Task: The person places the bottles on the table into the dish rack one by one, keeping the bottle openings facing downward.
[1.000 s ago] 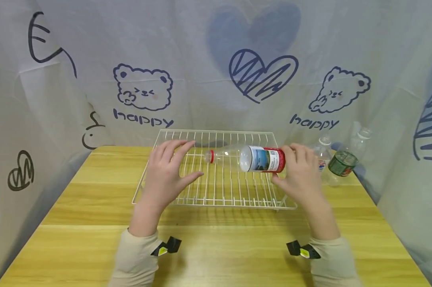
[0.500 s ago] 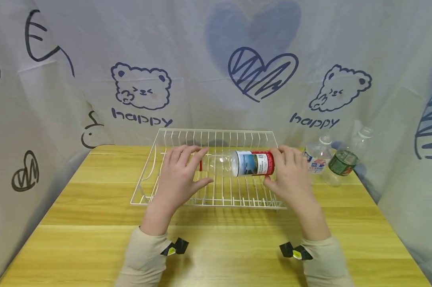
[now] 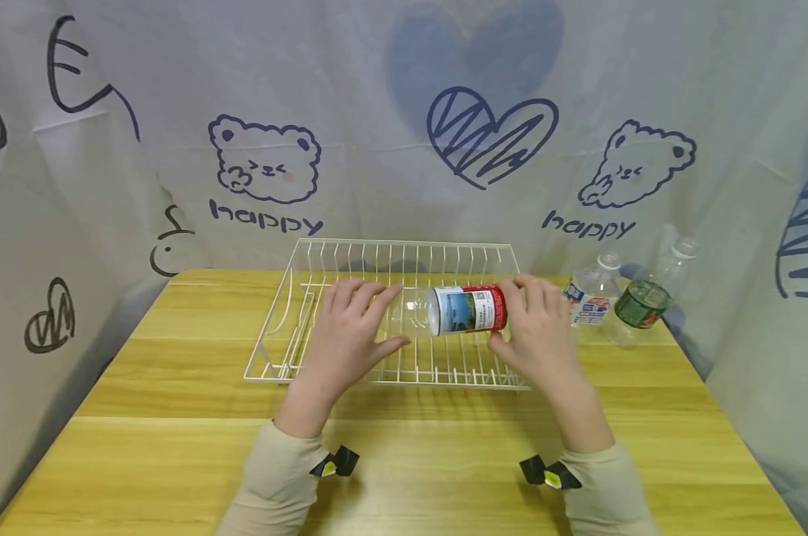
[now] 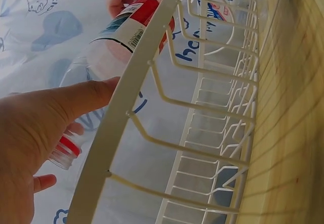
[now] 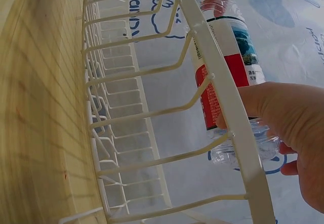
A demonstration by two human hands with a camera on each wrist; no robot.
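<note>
A clear plastic bottle [image 3: 471, 309] with a red, white and blue label lies sideways above a white wire rack [image 3: 404, 378]. My right hand [image 3: 538, 324] grips its base end, thumb below and fingers over the top. At the other end, the fingers and thumb of my left hand [image 3: 350, 331] curve round the shoulder and neck. That hand hides the neck in the head view; in the left wrist view the bottle's neck [image 4: 66, 150] shows a red ring beside the palm. The right wrist view shows my right thumb [image 5: 258, 97] lying along the label.
Two more clear bottles stand upright at the table's back right, one with a blue-and-white label [image 3: 587, 304], one with a green label [image 3: 643, 304]. The rack sits on the wooden table [image 3: 424, 447], close to the curtain [image 3: 377, 179] behind.
The bottle has moved left and slightly down in my right hand's grip. My left hand has come right, from beyond the neck to round the neck and shoulder.
</note>
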